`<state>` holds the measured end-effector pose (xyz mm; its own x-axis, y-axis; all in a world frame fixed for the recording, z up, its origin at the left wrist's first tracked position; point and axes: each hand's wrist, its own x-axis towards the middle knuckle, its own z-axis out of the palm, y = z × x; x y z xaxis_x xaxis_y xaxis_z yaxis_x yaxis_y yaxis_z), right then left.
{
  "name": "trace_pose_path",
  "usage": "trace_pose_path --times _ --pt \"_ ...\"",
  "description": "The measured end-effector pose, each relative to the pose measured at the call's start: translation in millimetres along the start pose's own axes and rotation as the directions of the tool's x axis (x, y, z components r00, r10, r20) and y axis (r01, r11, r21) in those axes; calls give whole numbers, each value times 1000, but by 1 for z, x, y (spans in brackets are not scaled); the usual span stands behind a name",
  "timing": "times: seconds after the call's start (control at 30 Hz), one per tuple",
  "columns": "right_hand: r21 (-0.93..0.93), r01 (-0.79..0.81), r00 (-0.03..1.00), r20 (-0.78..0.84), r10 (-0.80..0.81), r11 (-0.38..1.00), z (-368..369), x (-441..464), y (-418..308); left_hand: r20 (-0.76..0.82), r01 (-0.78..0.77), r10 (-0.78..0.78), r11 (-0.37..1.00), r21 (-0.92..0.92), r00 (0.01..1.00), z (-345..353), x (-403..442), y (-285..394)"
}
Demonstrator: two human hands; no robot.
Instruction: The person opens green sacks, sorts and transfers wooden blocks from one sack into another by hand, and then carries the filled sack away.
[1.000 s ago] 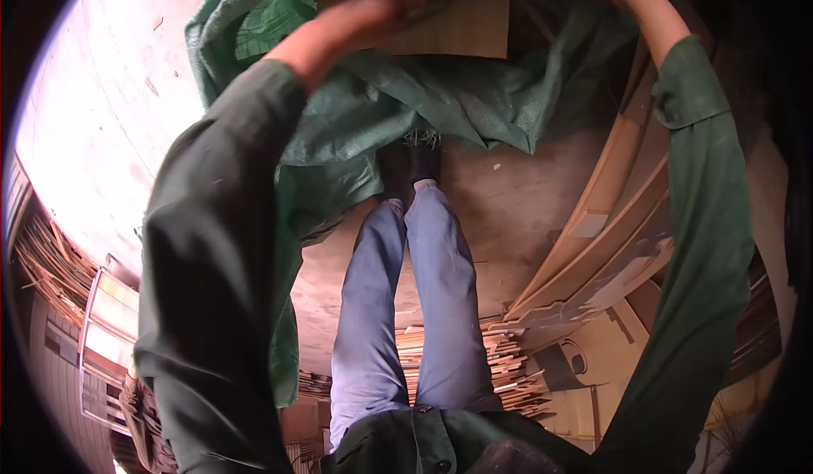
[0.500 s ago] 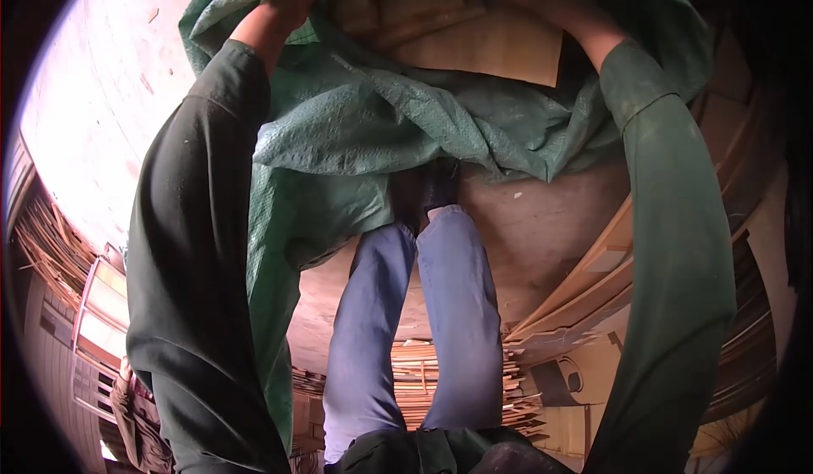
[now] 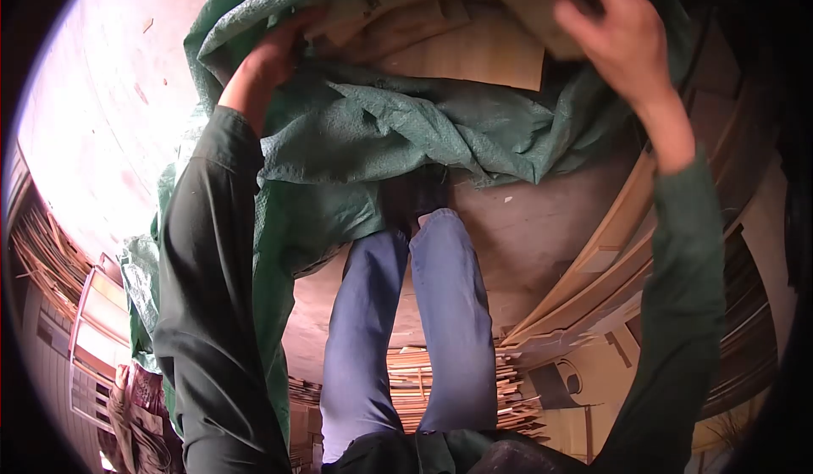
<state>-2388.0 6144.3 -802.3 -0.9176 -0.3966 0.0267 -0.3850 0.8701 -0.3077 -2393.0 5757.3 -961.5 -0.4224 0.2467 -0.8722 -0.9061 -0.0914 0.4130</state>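
Observation:
A green woven sack lies with its mouth spread wide at the top of the head view. Inside it are several flat pale wooden pieces, some overlapping and in shade. My left hand reaches into the sack's left side, its fingers stretched toward the pieces; the fingertips are dim. Over the right side of the opening, my right hand is raised, with thumb and forefinger apart and nothing plainly held. A tilted wooden piece lies just left of its thumb; contact is unclear.
Long boards lean along the right. A stack of thin wood strips lies behind my legs. At the left are a bundle of sticks, a pale metal frame and a brown cloth. The floor is bare concrete-like.
My right hand has lifted out of the sack's opening and moved right. My left hand has drawn slightly back and down. The wooden piece by the right hand has shifted and tilted.

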Motion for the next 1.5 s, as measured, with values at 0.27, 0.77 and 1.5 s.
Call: trace_pose_path --times 0.27,0.77,1.5 --pt "453 -793 581 362 729 407 96 -103 -9 34 -25 30 989 -144 999 13 -6 -11" --pt "481 -600 455 862 222 -639 150 -114 8 41 52 -47 989 -139 998 16 -7 -29" --pt "670 -374 312 742 594 -641 -52 -344 -153 -438 61 251 809 585 863 206 -253 -102"
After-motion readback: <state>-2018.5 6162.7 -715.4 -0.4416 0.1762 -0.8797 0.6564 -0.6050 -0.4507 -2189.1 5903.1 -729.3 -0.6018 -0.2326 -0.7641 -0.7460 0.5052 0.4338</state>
